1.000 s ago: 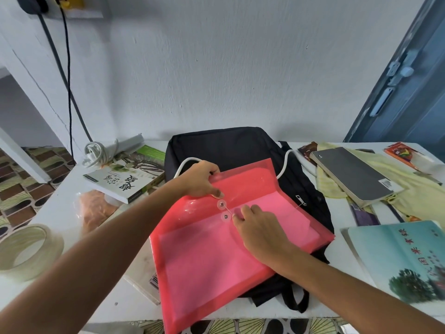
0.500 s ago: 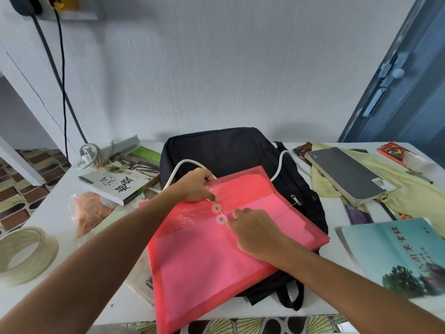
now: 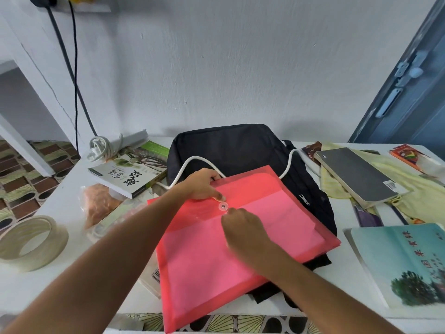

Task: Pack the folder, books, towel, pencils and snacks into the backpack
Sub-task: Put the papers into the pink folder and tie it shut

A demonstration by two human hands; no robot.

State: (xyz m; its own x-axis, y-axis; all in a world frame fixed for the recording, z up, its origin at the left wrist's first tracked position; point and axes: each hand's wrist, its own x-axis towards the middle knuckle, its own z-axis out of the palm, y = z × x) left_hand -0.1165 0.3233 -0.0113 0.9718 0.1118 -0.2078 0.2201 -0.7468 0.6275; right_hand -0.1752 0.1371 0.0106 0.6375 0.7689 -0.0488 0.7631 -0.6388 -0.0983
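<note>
Folder [image 3: 231, 247] lies atop backpack [image 3: 231, 145] on table [image 3: 60, 189]. Left hand [image 3: 202, 183] pinches flap by button [image 3: 223, 206]; right hand [image 3: 243, 225] curled at string w/ fingertips hidden. Risk: string slips loose, flap reopens, contents spill during packing.

Soft even daylight, wide-angle edge distortion.

We see translucent red plastic folder [image 3: 216, 256] lying on black fabric backpack [image 3: 231, 148], left hand [image 3: 202, 184] gripping its flap edge, right hand [image 3: 243, 225] pinching at round clear button clasp [image 3: 223, 206], white table [image 3: 60, 189] underneath
</note>
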